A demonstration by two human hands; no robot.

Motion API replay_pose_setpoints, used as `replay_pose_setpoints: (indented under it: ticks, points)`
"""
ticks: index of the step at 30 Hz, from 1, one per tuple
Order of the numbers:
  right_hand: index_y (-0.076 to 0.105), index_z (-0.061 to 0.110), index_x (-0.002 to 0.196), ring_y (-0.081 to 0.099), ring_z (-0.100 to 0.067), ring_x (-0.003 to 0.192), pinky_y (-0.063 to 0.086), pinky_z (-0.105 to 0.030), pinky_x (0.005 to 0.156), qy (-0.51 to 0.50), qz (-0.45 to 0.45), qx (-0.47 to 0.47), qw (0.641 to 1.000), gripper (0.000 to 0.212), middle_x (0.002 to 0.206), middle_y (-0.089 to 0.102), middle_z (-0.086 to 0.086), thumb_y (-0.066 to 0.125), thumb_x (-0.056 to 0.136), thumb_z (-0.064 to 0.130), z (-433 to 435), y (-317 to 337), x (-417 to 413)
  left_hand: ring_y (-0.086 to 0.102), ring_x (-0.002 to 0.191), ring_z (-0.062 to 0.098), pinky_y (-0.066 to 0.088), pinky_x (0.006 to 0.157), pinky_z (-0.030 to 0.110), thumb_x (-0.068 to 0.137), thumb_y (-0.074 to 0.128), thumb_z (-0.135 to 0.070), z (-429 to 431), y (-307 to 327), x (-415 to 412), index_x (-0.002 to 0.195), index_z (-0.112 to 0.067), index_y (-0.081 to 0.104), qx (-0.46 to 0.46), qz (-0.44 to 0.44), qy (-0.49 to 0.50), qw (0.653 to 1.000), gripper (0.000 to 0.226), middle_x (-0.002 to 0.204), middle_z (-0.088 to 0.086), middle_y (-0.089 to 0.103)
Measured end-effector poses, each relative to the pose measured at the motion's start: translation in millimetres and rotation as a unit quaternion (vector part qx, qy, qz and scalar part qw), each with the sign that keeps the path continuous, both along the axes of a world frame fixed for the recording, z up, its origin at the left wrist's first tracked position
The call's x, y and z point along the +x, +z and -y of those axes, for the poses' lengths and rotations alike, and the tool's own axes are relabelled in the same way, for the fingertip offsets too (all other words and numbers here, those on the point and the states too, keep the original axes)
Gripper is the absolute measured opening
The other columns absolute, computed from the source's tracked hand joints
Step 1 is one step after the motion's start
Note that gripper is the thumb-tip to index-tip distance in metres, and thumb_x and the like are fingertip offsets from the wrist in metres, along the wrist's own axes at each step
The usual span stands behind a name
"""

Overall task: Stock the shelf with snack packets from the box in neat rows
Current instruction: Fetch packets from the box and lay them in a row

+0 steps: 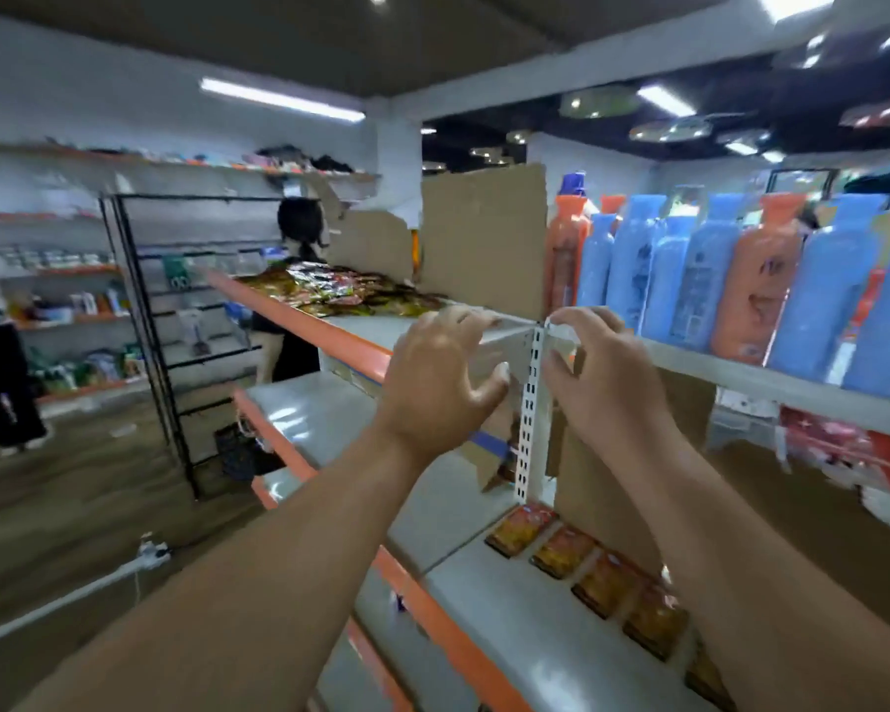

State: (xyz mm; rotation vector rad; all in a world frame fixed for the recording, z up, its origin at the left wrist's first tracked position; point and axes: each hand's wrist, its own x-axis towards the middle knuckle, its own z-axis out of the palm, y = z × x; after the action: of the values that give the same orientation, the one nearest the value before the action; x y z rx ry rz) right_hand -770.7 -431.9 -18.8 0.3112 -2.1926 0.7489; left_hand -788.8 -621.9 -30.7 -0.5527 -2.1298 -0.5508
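Reaching up with both arms, you have your left hand (440, 370) and right hand (605, 367) raised on either side of the white slotted post (530, 413) at the top shelf (361, 334). Your left hand is spread, fingers curled loosely, holding nothing. Your right hand pinches something small and pale at the top of the post; what it is cannot be told through the blur.

A loose pile of packets (345, 292) lies on the top shelf inside the torn box (484, 238), up and to the left of your left hand, near but not touching it; they are too jumbled to count. On the lower shelf (515, 624), well below your right forearm, five orange packets (561, 552) sit in one row along the cardboard back, the farthest-right one partly cut off.

To the right stand blue and orange bottles (700, 280), about ten. Two people (299, 280) are in the aisle at left.
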Motion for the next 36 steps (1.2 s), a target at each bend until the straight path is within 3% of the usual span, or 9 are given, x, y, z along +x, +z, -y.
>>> replay_pose_setpoints:
  ticks: [5, 10, 14, 18, 24, 31, 36]
  points:
    - [0.061, 0.027, 0.131, 0.053, -0.015, 0.102, 0.039, -0.027, 0.072, 0.018, 0.049, 0.031, 0.998, 0.035, 0.132, 0.054, 0.006, 0.061, 0.097, 0.032, 28.8, 60.9, -4.4, 0.054, 0.119, 0.021, 0.044, 0.102, 0.039, 0.090, 0.055, -0.049, 60.0, 61.1, 10.4, 0.134, -0.026, 0.061, -0.014, 0.046, 0.050, 0.998, 0.050, 0.126, -0.004, 0.065]
    - [0.061, 0.028, 0.130, 0.056, -0.009, 0.088, 0.046, -0.026, 0.070, 0.029, 0.112, 0.074, 0.991, 0.034, 0.134, 0.052, 0.006, 0.061, 0.097, 0.034, 74.1, 88.1, -19.7, 0.057, 0.118, 0.019, 0.046, 0.089, 0.035, 0.093, 0.062, -0.048, 131.5, 75.9, -5.7, 0.134, -0.031, 0.062, -0.013, 0.136, 0.088, 0.987, 0.045, 0.128, -0.002, 0.063]
    - [0.064, 0.028, 0.126, 0.058, -0.017, 0.094, 0.053, -0.033, 0.078, 0.011, 0.145, 0.105, 0.984, 0.032, 0.126, 0.054, 0.002, 0.060, 0.094, 0.033, 124.3, 96.3, -42.7, 0.060, 0.111, 0.019, 0.049, 0.085, 0.035, 0.093, 0.063, -0.049, 189.5, 75.3, -26.8, 0.136, -0.035, 0.061, -0.006, 0.186, 0.105, 0.977, 0.045, 0.130, -0.004, 0.064]
    - [0.068, 0.030, 0.114, 0.062, -0.019, 0.090, 0.054, -0.031, 0.074, -0.016, 0.176, 0.114, 0.978, 0.024, 0.112, 0.060, 0.002, 0.058, 0.091, 0.030, 178.4, 97.1, -69.3, 0.060, 0.108, 0.016, 0.054, 0.096, 0.041, 0.092, 0.064, -0.047, 248.9, 70.7, -51.8, 0.134, -0.038, 0.061, 0.013, 0.232, 0.080, 0.969, 0.043, 0.125, -0.008, 0.063]
    - [0.069, 0.027, 0.101, 0.066, -0.019, 0.079, 0.059, -0.034, 0.077, -0.072, 0.219, 0.109, 0.967, 0.014, 0.097, 0.066, 0.002, 0.060, 0.089, 0.029, 235.4, 95.7, -106.3, 0.060, 0.102, 0.010, 0.053, 0.092, 0.039, 0.093, 0.064, -0.046, 321.2, 72.6, -95.6, 0.130, -0.040, 0.063, 0.021, 0.250, 0.041, 0.967, 0.037, 0.117, -0.012, 0.063]
    - [0.070, 0.026, 0.096, 0.066, -0.020, 0.085, 0.059, -0.037, 0.082, -0.120, 0.252, 0.106, 0.954, 0.011, 0.097, 0.068, 0.001, 0.063, 0.090, 0.030, 254.3, 93.5, -138.6, 0.061, 0.106, 0.015, 0.054, 0.091, 0.040, 0.091, 0.063, -0.044, 336.5, 71.6, -149.1, 0.126, -0.042, 0.063, 0.020, 0.252, -0.015, 0.967, 0.035, 0.119, -0.010, 0.064]
    - [0.073, 0.015, 0.103, 0.068, -0.028, 0.096, 0.059, -0.041, 0.087, -0.153, 0.276, 0.137, 0.939, 0.021, 0.105, 0.071, -0.008, 0.061, 0.093, 0.029, 245.0, 97.2, -166.4, 0.060, 0.107, 0.015, 0.051, 0.087, 0.036, 0.092, 0.064, -0.041, 318.9, 68.0, -187.8, 0.130, -0.038, 0.064, 0.016, 0.268, -0.029, 0.963, 0.038, 0.118, -0.010, 0.064]
